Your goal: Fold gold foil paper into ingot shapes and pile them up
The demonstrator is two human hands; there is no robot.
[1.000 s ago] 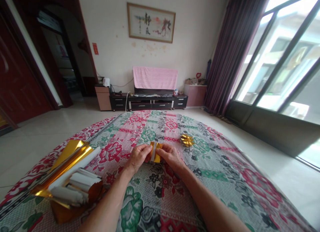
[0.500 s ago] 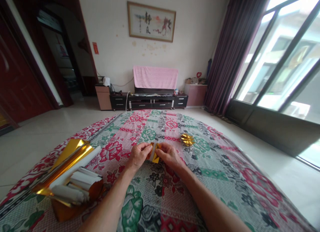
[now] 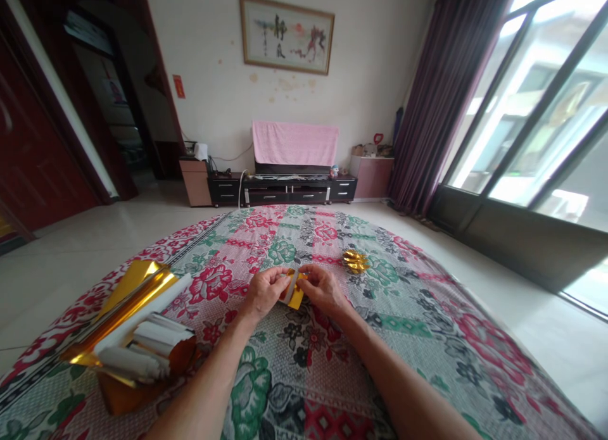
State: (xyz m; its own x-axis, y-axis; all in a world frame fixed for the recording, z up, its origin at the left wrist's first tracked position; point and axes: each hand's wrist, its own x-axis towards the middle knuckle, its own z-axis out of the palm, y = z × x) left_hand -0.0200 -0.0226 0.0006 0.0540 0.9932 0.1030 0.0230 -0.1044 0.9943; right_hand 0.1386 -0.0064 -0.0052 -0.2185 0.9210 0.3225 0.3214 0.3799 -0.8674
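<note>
Between my two hands is a small piece of gold foil paper (image 3: 295,299) with a pale grey-white folded strip across it. My left hand (image 3: 266,292) pinches its left side between thumb and fingers. On the right side, my right hand (image 3: 323,289) grips it the same way, thumb toward me. A shiny folded gold foil piece (image 3: 355,261) lies on the cloth, beyond and to the right of my right hand. The fingertips partly cover the held paper, so its exact folds are hard to make out.
A floral cloth (image 3: 266,389) covers the round table. At the left lie gold foil sheets (image 3: 142,294) and bundles of white-backed folded paper (image 3: 164,332). Farther off stand a low black cabinet (image 3: 289,193) and something draped with a pink towel (image 3: 295,142).
The gold paper has tilted slightly between my fingers, showing more of its gold lower edge. Both hands keep their hold, and the view has shifted a little.
</note>
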